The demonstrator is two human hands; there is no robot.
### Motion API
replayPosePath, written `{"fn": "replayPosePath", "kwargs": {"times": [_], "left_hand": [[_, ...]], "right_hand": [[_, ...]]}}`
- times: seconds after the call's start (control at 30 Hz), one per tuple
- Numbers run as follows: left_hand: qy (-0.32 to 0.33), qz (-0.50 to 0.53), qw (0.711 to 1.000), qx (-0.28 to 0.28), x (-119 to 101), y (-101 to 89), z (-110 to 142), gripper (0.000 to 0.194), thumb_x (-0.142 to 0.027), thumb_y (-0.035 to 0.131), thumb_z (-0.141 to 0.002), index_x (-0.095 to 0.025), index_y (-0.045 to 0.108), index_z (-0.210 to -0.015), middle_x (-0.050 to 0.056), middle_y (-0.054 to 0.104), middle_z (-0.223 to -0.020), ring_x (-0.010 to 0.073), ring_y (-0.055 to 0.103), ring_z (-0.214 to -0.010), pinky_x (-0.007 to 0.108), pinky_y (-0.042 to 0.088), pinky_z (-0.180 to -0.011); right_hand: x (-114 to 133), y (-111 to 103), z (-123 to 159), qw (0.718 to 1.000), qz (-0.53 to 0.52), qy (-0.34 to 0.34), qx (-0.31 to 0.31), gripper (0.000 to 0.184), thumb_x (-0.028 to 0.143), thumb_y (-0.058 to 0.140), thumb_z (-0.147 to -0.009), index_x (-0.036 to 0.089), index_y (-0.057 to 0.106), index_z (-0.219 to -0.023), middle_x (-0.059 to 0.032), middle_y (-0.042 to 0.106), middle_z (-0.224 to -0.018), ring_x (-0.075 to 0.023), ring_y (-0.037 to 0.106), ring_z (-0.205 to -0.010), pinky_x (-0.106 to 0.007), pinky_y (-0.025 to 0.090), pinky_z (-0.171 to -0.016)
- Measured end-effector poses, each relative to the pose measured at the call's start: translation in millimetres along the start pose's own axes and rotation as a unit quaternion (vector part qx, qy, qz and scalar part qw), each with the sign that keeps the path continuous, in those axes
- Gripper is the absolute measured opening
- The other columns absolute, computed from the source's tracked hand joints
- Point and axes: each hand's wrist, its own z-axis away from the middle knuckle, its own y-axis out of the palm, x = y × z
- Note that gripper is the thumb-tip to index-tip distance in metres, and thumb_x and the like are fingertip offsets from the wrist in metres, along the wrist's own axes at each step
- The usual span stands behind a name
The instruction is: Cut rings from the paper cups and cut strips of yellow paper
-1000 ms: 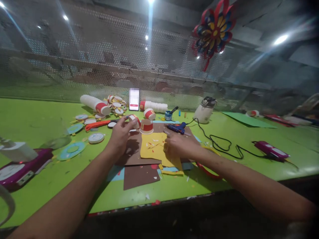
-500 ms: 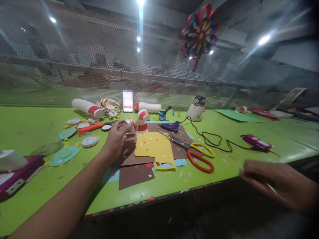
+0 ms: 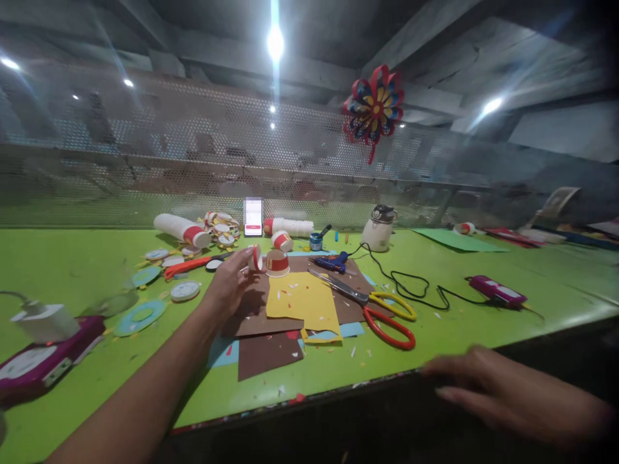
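My left hand holds a small red-and-white paper cup by its side, above the brown paper. The cup is tipped, with one round end facing right. Close to its right, a second paper cup stands on the brown sheets. My right hand is off the table's front edge at the lower right, fingers stretched out and holding nothing visible. Between the hands lie yellow paper and large scissors with red and yellow handles. A blue glue gun rests behind the scissors.
Stacked cups, paper discs and an orange-handled cutter lie left. A lit phone, jug and paint jar stand behind. The glue gun's cord runs to a purple power strip; another strip sits left.
My right hand has moved left and down, its fingers now stretched out. The cup in my left hand has turned, one end now facing right. The whole view has shifted upward slightly.
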Motion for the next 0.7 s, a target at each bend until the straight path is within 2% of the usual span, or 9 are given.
{"fn": "replayPosePath", "kwargs": {"times": [0.07,0.13,0.27,0.47,0.6,0.7], "left_hand": [[0.004,0.006,1.000,-0.017,0,-2.6,-2,0.024,-0.038,0.067,-0.073,-0.019,0.065,-0.088,0.006,0.067,-0.075,0.0168,0.065,-0.062,0.025,0.050,-0.051],[0.007,0.013,0.999,-0.028,0,-3.8,-4,0.025,-0.040,0.065,-0.075,-0.018,0.064,-0.088,0.006,0.068,-0.075,0.0180,0.067,-0.065,0.027,0.053,-0.056],[0.007,0.017,0.999,-0.037,0,-3.4,-6,0.023,-0.037,0.062,-0.078,-0.016,0.064,-0.089,0.007,0.069,-0.077,0.0186,0.069,-0.071,0.029,0.056,-0.064],[-0.012,0.007,1.000,-0.023,-6,5.8,2,0.023,-0.028,0.066,-0.075,-0.016,0.067,-0.095,0.008,0.069,-0.095,0.0182,0.069,-0.076,0.027,0.056,-0.063],[-0.046,-0.022,0.999,0.013,-2,15.3,11,0.028,-0.028,0.065,-0.077,-0.020,0.066,-0.104,0.009,0.068,-0.104,0.0186,0.069,-0.076,0.027,0.055,-0.060],[-0.096,-0.017,0.994,0.054,4,19.4,15,0.025,-0.029,0.066,-0.076,-0.020,0.067,-0.099,0.010,0.067,-0.106,0.0200,0.069,-0.080,0.030,0.057,-0.068]], "right_hand": [[12,-15,-29,0.999,0.008,-0.021,-0.033,0.037,0.041,0.043,-0.091,0.026,0.066,-0.116,-0.0087,0.072,-0.086,-0.0243,0.066,-0.076,-0.035,0.051,-0.070],[22,-20,-54,0.997,0.017,-0.056,-0.047,0.038,0.035,0.037,-0.094,0.025,0.064,-0.118,-0.0098,0.069,-0.094,-0.0230,0.064,-0.080,-0.034,0.049,-0.073],[25,-4,-88,0.994,0.045,-0.079,-0.059,0.043,0.025,0.046,-0.087,0.023,0.055,-0.129,-0.0143,0.060,-0.114,-0.0273,0.057,-0.100,-0.039,0.045,-0.084],[12,17,-109,0.994,0.070,-0.068,-0.046,0.048,0.012,0.046,-0.079,0.027,0.054,-0.124,-0.0091,0.066,-0.095,-0.0234,0.062,-0.079,-0.031,0.046,-0.066],[10,16,-116,0.994,0.083,-0.057,-0.044,0.057,0.008,0.045,-0.075,0.024,0.049,-0.129,-0.0111,0.064,-0.101,-0.0249,0.061,-0.084,-0.032,0.046,-0.067],[13,14,-117,0.991,0.101,-0.056,-0.061,0.051,0.013,0.045,-0.077,0.021,0.051,-0.127,-0.0140,0.060,-0.098,-0.0298,0.058,-0.087,-0.038,0.045,-0.071]]}}
